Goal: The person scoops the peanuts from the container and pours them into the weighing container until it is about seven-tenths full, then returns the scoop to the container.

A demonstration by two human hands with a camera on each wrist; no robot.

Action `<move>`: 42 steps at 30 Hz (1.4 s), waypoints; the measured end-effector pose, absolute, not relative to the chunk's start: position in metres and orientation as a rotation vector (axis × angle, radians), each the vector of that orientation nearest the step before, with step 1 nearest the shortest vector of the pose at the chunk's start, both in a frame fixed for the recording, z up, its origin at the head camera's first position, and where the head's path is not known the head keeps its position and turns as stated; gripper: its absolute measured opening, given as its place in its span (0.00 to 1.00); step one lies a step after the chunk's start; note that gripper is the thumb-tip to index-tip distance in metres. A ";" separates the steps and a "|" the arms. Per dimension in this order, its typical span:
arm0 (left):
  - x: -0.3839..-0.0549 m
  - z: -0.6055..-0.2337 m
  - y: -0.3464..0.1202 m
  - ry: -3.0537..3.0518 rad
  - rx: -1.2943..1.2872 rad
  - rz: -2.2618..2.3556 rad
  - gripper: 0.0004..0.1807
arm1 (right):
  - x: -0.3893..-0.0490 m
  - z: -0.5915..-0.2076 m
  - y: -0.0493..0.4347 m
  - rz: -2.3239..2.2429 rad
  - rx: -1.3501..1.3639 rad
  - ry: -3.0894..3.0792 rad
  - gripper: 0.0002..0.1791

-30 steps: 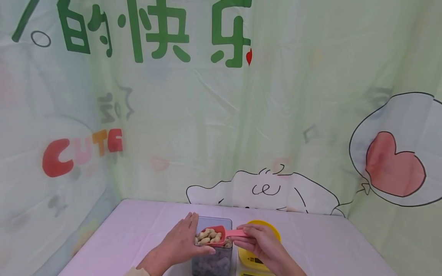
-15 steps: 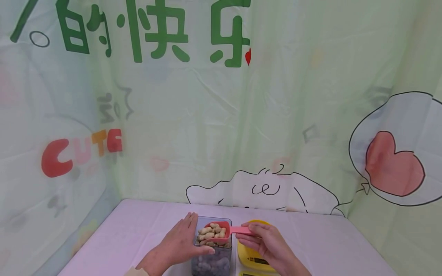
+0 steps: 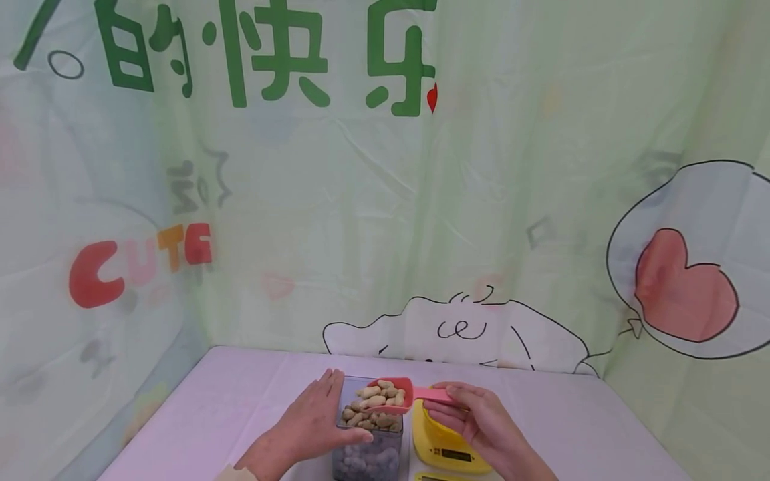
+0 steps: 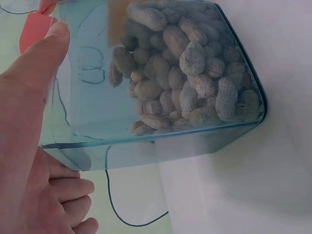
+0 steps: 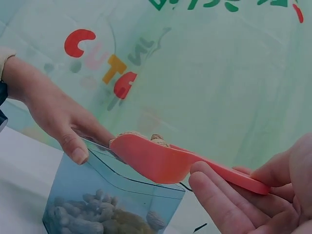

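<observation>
A red scoop loaded with unshelled peanuts hangs over the container's open top. My right hand pinches its handle between thumb and fingers. Below is a clear, bluish square container, partly filled with more peanuts. My left hand rests against the container's left side, fingers straight, with the thumb lying along the near rim. In the left wrist view the scoop's red edge shows just behind that thumb.
Right of the container stands a yellow kitchen scale with a small display and a yellow bowl on it, partly hidden by my right hand. Another yellow edge shows at the bottom. A printed curtain closes off the table's back.
My right hand has lifted the peanut-filled scoop up out of the container and shifted it to the right. My left hand has stayed against the container.
</observation>
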State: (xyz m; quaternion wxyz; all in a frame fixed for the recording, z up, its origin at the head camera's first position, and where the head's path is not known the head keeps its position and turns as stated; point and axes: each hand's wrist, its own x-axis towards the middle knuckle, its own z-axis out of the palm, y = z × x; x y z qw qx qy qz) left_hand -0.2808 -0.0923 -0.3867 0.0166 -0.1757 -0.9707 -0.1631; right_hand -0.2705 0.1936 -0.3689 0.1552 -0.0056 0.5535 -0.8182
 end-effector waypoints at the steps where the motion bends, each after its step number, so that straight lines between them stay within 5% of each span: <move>1: -0.281 -0.386 -0.092 -3.020 -0.544 -0.497 0.65 | -0.270 -0.368 0.195 -2.347 -0.008 1.595 0.26; 24: -0.283 -0.378 -0.089 -2.973 -0.650 -0.492 0.66 | -0.260 -0.356 0.236 -2.391 0.116 1.731 0.28; 42: -0.286 -0.367 -0.032 -2.970 -0.808 -0.529 0.59 | -0.257 -0.358 0.271 -2.469 0.294 1.808 0.27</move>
